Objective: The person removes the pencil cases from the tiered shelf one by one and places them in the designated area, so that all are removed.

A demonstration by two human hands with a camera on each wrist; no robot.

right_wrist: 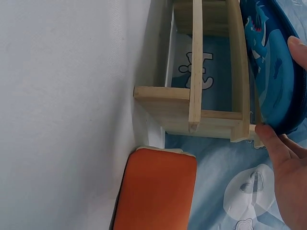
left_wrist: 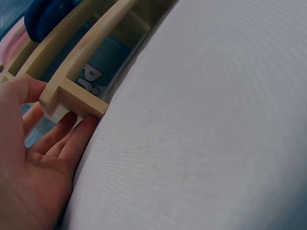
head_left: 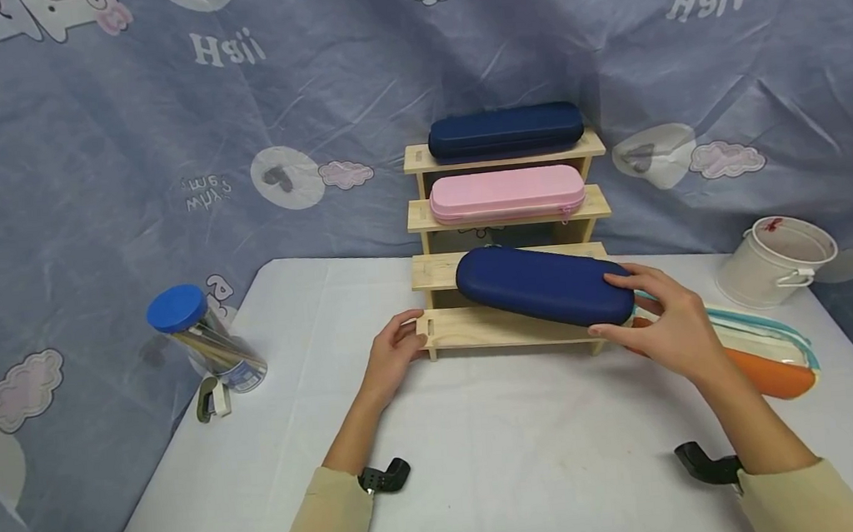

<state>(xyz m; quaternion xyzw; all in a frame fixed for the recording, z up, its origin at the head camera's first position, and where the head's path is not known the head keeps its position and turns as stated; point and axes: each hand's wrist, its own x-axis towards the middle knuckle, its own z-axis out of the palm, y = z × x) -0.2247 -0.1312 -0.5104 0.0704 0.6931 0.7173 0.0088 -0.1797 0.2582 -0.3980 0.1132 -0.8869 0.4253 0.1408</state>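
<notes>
The lower blue case (head_left: 544,284) was gripped by the half-curled right hand (head_left: 669,326), the rack (head_left: 477,329) by the bent-fingered left hand (head_left: 393,355) — shelving, apparently, with levelling called for.

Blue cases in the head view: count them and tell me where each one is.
2: a darker blue case on the wooden top shelf, and a brighter blue case held at one end by the right hand.
</notes>
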